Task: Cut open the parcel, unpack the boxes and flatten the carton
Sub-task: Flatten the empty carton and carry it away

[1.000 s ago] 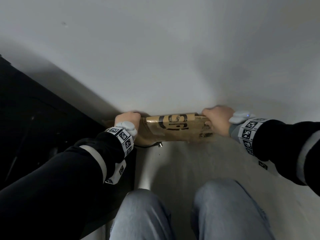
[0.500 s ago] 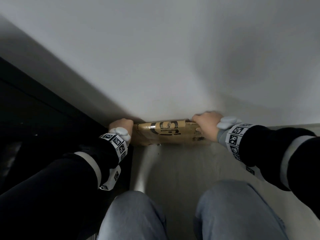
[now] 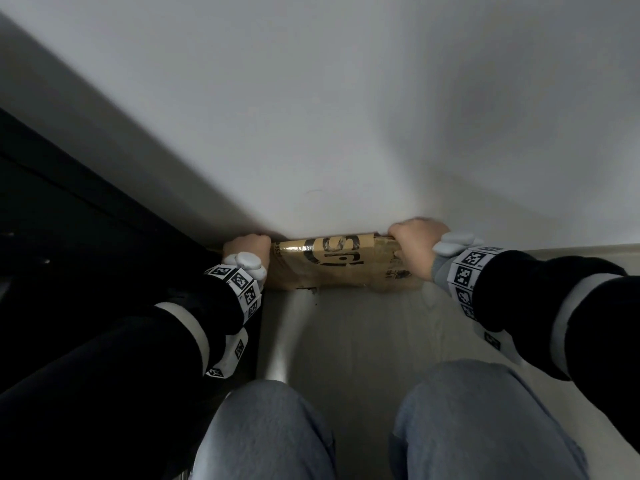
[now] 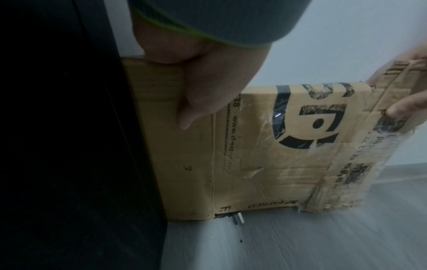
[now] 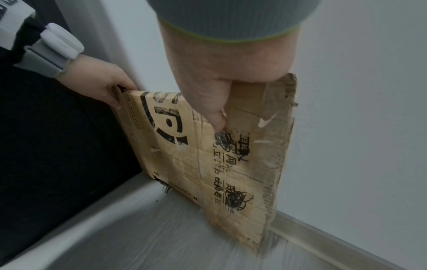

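the flattened carton (image 4: 265, 146) stands on edge against the white wall (image 3: 346, 116), its lower edge at or just above the grey floor (image 5: 161, 237). the left hand (image 4: 203, 73) pinches the top corner next to the black cabinet (image 4: 57, 146), thumb on the printed face, fingers hidden behind. the right hand (image 5: 215, 73) pinches the opposite, torn top corner the same way. a small metal object (image 4: 239, 218) shows below the carton's lower edge; its identity cannot be determined. judgement: the carton is being stowed. keep both pinches level, seat the lower edge fully, check for snagging below, then release.
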Demonstrator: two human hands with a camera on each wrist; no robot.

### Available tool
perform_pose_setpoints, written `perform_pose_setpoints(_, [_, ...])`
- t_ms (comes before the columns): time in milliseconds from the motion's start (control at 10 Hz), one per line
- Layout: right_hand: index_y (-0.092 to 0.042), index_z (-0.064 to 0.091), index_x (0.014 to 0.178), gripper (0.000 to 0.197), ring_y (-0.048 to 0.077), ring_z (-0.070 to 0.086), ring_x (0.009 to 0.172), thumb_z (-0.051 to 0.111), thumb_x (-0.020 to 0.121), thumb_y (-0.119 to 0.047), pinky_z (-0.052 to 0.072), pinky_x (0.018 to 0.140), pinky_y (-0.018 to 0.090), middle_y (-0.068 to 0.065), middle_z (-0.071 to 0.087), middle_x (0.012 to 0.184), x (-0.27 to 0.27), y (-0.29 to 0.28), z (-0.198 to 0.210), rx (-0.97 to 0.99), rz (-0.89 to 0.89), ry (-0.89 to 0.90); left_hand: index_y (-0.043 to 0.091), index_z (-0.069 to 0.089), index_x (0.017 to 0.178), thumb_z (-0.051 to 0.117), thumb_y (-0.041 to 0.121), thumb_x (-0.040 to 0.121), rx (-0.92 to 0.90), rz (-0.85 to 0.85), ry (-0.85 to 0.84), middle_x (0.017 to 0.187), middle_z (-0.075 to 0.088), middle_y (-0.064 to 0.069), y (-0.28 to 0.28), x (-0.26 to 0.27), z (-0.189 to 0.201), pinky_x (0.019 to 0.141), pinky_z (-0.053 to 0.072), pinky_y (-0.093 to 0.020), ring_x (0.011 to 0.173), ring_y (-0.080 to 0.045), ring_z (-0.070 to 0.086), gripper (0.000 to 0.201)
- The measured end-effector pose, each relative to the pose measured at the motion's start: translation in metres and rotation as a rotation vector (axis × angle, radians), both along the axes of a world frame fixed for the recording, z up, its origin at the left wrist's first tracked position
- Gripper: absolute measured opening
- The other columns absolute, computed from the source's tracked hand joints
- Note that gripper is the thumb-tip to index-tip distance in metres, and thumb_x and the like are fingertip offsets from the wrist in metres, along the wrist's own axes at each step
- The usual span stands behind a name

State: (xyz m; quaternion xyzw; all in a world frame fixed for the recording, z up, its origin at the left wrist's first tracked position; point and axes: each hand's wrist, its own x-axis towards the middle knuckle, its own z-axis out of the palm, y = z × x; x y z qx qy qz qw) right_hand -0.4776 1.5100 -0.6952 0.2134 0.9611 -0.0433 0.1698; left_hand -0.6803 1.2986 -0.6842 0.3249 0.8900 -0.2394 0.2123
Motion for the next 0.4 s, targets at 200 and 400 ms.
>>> perform_pose_setpoints(200, [-0.02, 0.061, 0.103, 0.021, 0.024, 0.063, 0.092, 0.065, 0.083, -0.016, 0.046, 0.069, 0.028, 0.001, 0.066, 0.103, 0.001, -0.006, 0.01, 0.054, 0.021, 0.031, 0.013, 0.055, 0.12, 0.063, 0.008, 0.078, 0.112, -0.138, 0.01, 0.126, 0.06, -0.01, -0.012, 0.005, 0.011, 0.09, 0.048, -0.039, 0.118, -0.032, 0.057, 0.043])
perform_pose_setpoints(400, [-0.019, 0.06, 0.108, 0.023, 0.025, 0.063, 0.092, 0.063, 0.084, -0.021, 0.054, 0.075, 0.033, 0.001, 0.065, 0.105, 0.0, -0.009, 0.031, -0.028, 0.038, 0.084, 0.019, 0.052, 0.127, 0.062, 0.012, 0.074, 0.446, -0.173, -0.034, 0.121, 0.058, -0.007, -0.008, 0.028, 0.024, 0.089, 0.045, -0.038, 0.114, -0.031, 0.051, 0.054])
